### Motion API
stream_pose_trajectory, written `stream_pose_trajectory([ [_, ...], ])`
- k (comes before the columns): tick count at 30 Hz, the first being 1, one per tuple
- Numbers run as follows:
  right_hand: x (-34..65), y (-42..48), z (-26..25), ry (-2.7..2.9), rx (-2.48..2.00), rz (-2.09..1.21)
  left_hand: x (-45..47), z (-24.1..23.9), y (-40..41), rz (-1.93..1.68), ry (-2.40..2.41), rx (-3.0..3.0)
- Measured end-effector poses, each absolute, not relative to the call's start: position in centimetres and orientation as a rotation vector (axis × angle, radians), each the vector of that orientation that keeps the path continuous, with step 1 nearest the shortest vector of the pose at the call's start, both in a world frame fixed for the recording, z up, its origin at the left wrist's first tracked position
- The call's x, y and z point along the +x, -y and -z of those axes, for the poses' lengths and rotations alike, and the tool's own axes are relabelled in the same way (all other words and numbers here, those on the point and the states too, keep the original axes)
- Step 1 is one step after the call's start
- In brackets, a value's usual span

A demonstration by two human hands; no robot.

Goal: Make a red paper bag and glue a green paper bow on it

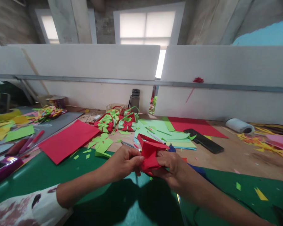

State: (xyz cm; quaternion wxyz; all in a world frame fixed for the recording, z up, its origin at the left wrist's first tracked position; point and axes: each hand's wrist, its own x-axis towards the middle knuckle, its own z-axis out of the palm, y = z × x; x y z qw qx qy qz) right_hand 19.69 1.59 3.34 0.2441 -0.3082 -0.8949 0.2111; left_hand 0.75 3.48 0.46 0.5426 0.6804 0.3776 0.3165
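1. Patterned sleeve point(30, 208) lay nearest; its left hand point(126, 161) pinched the left side of the red basket point(149, 157).
2. Right hand point(171, 164) clamped the opposite side, holding it above the green mat point(58, 177).
3. Shaping it seemed the step in hand; the next move likely called for light, even pressure.
4. Beyond lay green cutouts point(103, 144), then bow-trimmed baskets point(127, 126) on the desk point(219, 163).

No text, label, brand, number or sign can be read anywhere in this view.
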Motion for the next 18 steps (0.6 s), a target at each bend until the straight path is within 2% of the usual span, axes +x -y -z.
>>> stream_pose_trajectory([
  [8,20.14,-2.06,-3.68,2.461,-0.668,-0.762,0.57,-1.08,-3.35,-0.640,-0.920,1.489],
  [18,20.39,-2.43,-3.65,2.492,-0.703,-0.771,0.23,-1.11,-3.45,-0.543,-0.820,1.661],
])
